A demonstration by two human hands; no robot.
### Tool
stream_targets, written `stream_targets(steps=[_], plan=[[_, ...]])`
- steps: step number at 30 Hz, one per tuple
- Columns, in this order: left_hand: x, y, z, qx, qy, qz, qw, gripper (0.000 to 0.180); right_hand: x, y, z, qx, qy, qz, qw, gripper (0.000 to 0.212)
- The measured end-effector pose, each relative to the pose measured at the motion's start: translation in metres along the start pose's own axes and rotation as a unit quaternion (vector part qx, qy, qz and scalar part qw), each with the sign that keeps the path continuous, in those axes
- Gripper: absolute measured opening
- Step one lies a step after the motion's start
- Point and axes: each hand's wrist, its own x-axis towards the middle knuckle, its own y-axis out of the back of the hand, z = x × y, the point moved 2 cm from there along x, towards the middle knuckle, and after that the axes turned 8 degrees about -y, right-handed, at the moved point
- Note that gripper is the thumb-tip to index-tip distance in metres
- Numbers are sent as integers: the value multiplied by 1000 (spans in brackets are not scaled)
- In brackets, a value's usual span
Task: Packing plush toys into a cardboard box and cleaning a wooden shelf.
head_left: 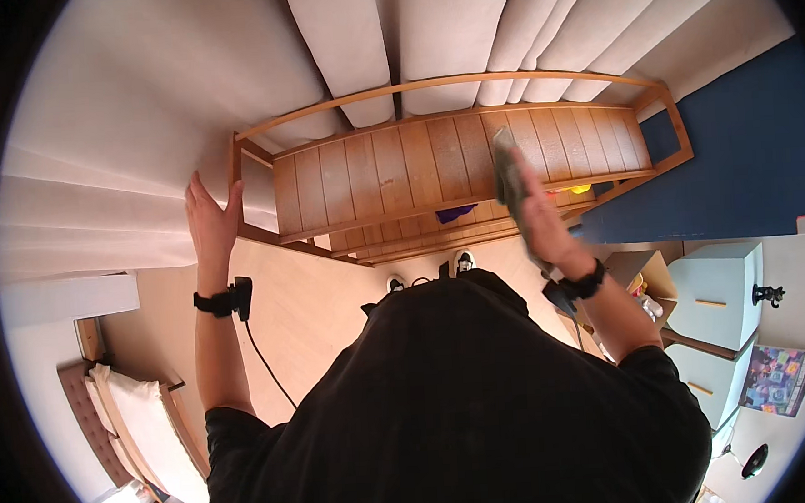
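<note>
A wooden slatted rack [371, 176] with a railed frame and a lower shelf spans the space in front of me. Over the right half of its top shelf, my right hand [545, 226] is closed on a folded grey-green cloth [507, 169], both slightly blurred. Whether the cloth touches the slats is hard to tell. Beside the rack's left end post, my left hand [212, 223] is open, thumb apart from the fingers, holding nothing. Its thumb lies close to the post; contact is unclear. Both wrists wear black straps with cables.
Pale curtains [338, 54] hang behind the rack, and a dark blue panel [725, 153] stands to its right. On the lower shelf lie a purple item [456, 214] and a yellow one [581, 189]. A cardboard box [640, 271] and pale blue drawers [718, 285] are at right.
</note>
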Motion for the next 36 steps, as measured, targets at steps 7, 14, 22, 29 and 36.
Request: stream_targets(steps=[7, 14, 22, 29, 36], plan=[[-14, -51, -29, -352, 295, -261, 849, 42, 30, -19, 104, -563, 98, -94, 815, 65], [-19, -43, -24, -326, 267, -232, 877, 37, 21, 5, 100, -489, 101, -6, 866, 56], [-12, -36, -18, -294, 246, -255, 887, 36, 0, 35, 85, -612, 49, 17, 789, 57], [-15, -35, -19, -335, 236, -263, 873, 31, 67, 53, 100, -624, 28, -105, 774, 59], [-15, -39, -21, -323, 239, -254, 880, 32, 137, 41, 120, -664, 1, -55, 745, 66]])
